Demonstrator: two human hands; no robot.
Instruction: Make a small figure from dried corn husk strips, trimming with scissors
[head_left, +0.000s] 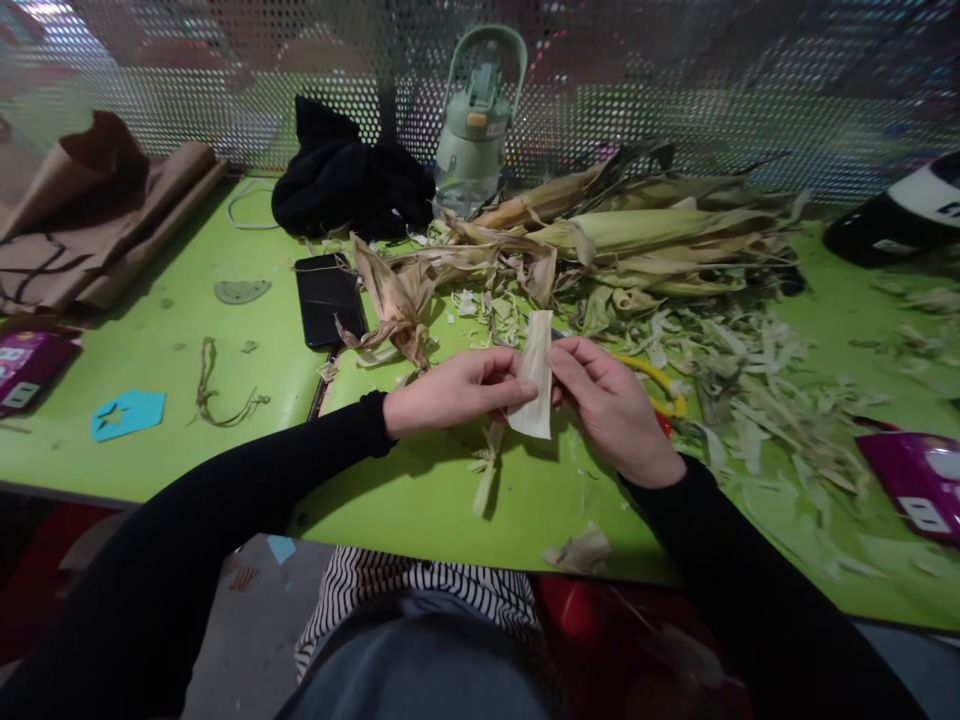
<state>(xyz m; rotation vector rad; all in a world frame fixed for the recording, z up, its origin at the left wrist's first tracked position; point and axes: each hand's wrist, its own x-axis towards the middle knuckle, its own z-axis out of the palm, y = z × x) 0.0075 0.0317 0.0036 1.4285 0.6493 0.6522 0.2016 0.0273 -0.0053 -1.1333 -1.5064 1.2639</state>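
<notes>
Left hand (480, 385) and right hand (611, 405) pinch the husk (535, 365) between them; likely light, tearable, best held by its edges.

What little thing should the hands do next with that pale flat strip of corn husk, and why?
Perhaps the bare left hand and bare right hand should gently tear the pale flat corn-husk strip lengthwise. Each pinches it near one long side, and many narrow pale-green husk shreds lie on the bright green tabletop, so a thinner piece might match.
</notes>
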